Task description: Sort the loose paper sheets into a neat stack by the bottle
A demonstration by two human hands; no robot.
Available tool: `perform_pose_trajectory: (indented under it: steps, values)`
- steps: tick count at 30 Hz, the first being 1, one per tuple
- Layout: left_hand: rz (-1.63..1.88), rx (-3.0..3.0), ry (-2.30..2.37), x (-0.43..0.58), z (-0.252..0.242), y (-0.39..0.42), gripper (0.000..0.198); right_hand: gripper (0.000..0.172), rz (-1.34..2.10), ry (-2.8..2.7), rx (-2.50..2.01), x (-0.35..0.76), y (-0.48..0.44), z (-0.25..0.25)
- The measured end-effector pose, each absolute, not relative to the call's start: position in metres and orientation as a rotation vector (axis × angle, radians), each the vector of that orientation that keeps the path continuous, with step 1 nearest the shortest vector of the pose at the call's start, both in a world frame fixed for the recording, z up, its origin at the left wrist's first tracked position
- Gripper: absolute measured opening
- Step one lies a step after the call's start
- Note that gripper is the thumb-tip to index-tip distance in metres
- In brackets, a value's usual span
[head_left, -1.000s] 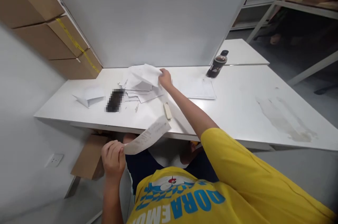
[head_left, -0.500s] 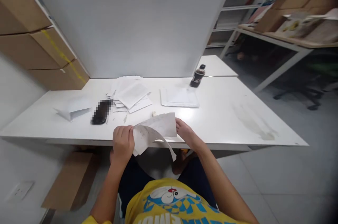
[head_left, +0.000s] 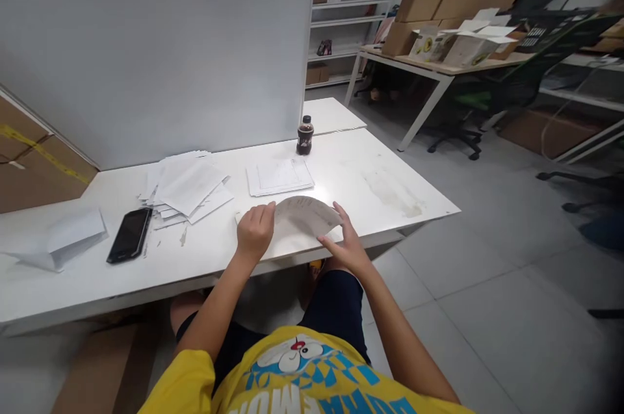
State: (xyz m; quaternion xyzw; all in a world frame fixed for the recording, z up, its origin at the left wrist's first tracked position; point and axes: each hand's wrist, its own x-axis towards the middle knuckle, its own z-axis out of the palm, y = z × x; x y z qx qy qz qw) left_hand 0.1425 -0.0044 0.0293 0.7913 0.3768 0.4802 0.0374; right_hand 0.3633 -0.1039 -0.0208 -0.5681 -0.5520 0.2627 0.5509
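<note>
A sheet of paper (head_left: 301, 222) with faint marks on it bows upward between my two hands over the table's front edge. My left hand (head_left: 256, 232) is closed on its left end. At the right end, the thumb and fingers of my right hand (head_left: 347, 244) hold the paper from either side. Just beyond it lies a flat stack of paper (head_left: 280, 179). To the left is a messy pile of loose sheets (head_left: 190, 186), with small torn scraps near it. A small pale object behind my left hand is mostly hidden.
A black phone (head_left: 129, 236) and a folded white sheet (head_left: 73, 242) lie at the left of the white table (head_left: 341, 170). A dark drink bottle (head_left: 305, 137) stands near the whiteboard (head_left: 195, 63). Cardboard boxes (head_left: 41, 170) are stacked at the left end.
My view has turned to the right. The paper, earlier spread as overlapping flaps with one curling down, is now drawn together and arched. My right hand has come round its right end.
</note>
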Motion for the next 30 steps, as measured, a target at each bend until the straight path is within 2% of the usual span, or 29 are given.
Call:
perform_pose_trajectory:
  steps: [3,5,7,9,14,20,25,30]
  values:
    - [1.542,2.157,1.104,0.142,0.008,-0.021,0.027,0.041,0.602,-1.071,-1.284,0.359,-0.092,-0.033]
    - [1.668,1.908,1.108,0.145,-0.005,-0.033,0.042,0.028,0.572,-0.961,-1.230,0.361,-0.084,-0.037]
    - [1.708,1.657,1.116,0.150,-0.018,-0.043,0.056,0.023,0.527,-0.918,-1.197,0.365,-0.078,-0.038]
    - [1.629,1.454,1.125,0.155,-0.030,-0.047,0.061,0.023,0.503,-0.895,-1.169,0.369,-0.073,-0.041]
    - [1.398,1.268,1.117,0.156,-0.045,-0.041,0.043,0.032,0.537,-0.861,-1.102,0.368,-0.066,-0.056]
    - [1.371,1.286,1.114,0.139,-0.045,-0.060,0.031,0.034,0.700,-0.831,-1.205,0.360,-0.083,-0.068]
    - [1.426,1.084,1.168,0.106,-0.058,-0.100,0.040,0.052,0.985,-1.082,-1.366,0.358,-0.108,-0.062]
    - [1.337,0.856,1.300,0.077,-0.078,-0.123,0.038,0.053,1.142,-1.199,-1.451,0.348,-0.103,-0.058]
